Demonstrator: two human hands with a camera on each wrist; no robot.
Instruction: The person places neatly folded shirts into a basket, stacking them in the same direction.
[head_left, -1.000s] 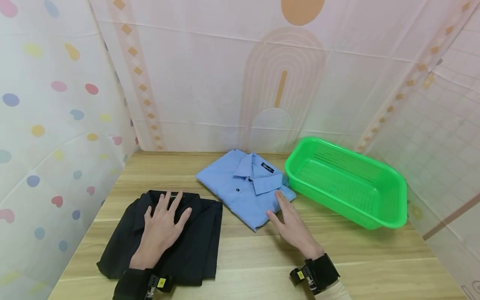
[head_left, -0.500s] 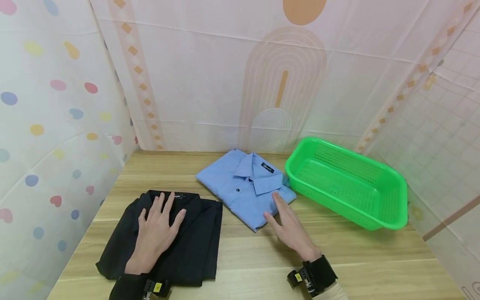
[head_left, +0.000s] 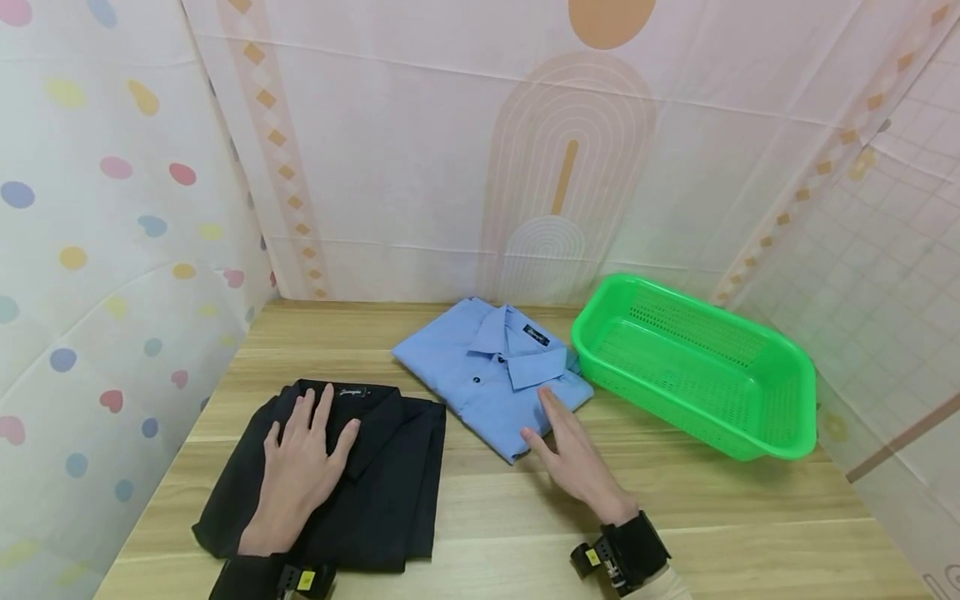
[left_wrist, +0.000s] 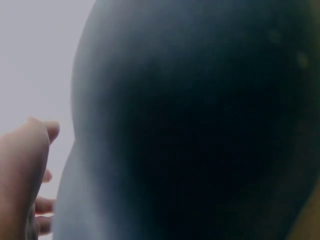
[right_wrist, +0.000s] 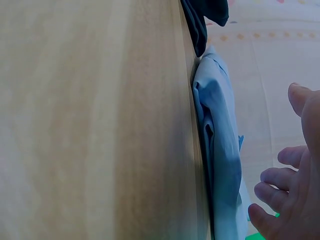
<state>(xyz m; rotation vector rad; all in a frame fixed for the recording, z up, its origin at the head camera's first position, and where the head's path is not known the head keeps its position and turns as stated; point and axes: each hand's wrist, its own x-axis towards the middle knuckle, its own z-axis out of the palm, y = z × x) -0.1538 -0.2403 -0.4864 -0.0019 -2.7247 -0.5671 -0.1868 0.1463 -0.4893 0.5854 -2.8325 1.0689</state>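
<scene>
A folded black shirt [head_left: 390, 500] lies at the left of the table, its collar and label toward the back. My left hand [head_left: 300, 467] is over it with fingers spread and straight, overlapping the collar in the head view. Dark cloth [left_wrist: 200, 125] fills most of the left wrist view. Farther back, in the middle, lies a folded blue shirt [head_left: 450, 350] with its collar up. My right hand [head_left: 581, 462] is at its front right corner, fingers extended and holding nothing. In the right wrist view that hand hovers beside the blue shirt [right_wrist: 220, 135], apart from the tabletop.
A green plastic basket [head_left: 697, 425] with perforated sides stands at the right, its left end close to the blue shirt. The wooden table [head_left: 510, 542] meets patterned cloth walls [head_left: 405, 167] at the back and sides.
My left hand has shifted left and slightly toward me over the black shirt, uncovering its label. My right hand has drifted slightly left. Both shirts and the basket stay put.
</scene>
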